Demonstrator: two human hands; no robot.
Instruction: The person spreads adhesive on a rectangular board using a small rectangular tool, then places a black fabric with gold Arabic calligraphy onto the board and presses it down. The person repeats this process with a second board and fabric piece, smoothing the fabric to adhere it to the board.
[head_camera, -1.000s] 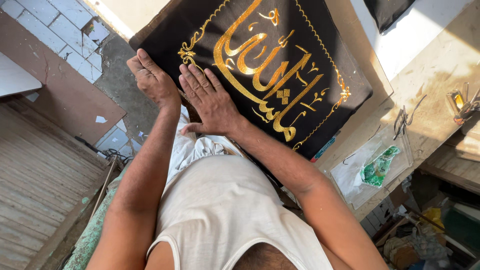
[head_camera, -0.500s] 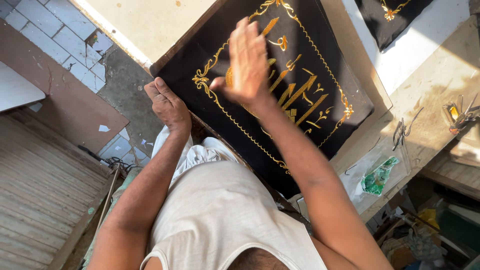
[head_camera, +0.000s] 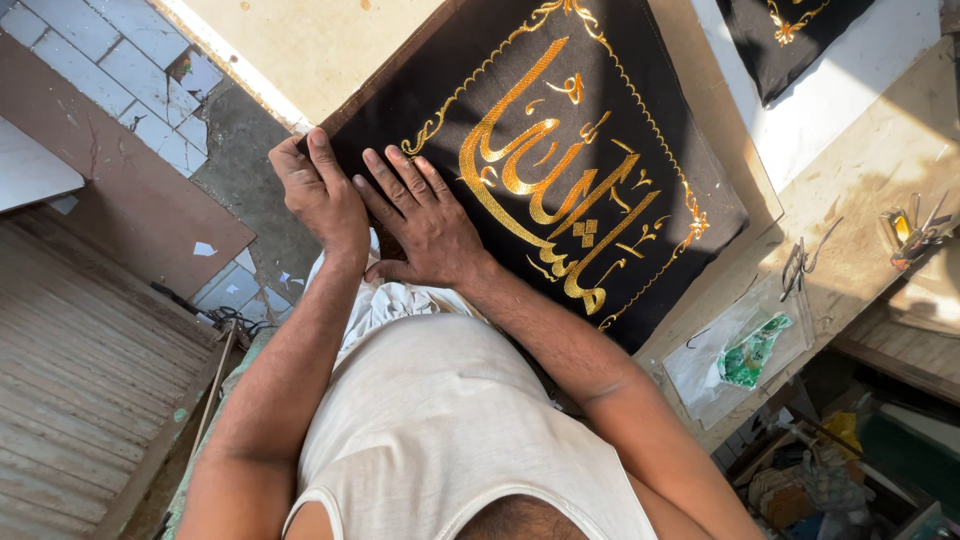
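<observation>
We press both palms flat on the black cloth (head_camera: 620, 90) with gold embroidery (head_camera: 560, 190), left hand (head_camera: 322, 195) at its corner, right hand (head_camera: 425, 225) just beside it; scissors (head_camera: 800, 265) lie on the wooden table (head_camera: 870, 170) nearby.

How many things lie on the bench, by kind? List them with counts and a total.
Black cloth panels with gold embroidery: 2 (large one under both hands, second one at the top edge)
Scissors: 1
Clear plastic bag with green contents: 1
Hands on the large panel: 2 (left, right)
Total: 6
</observation>
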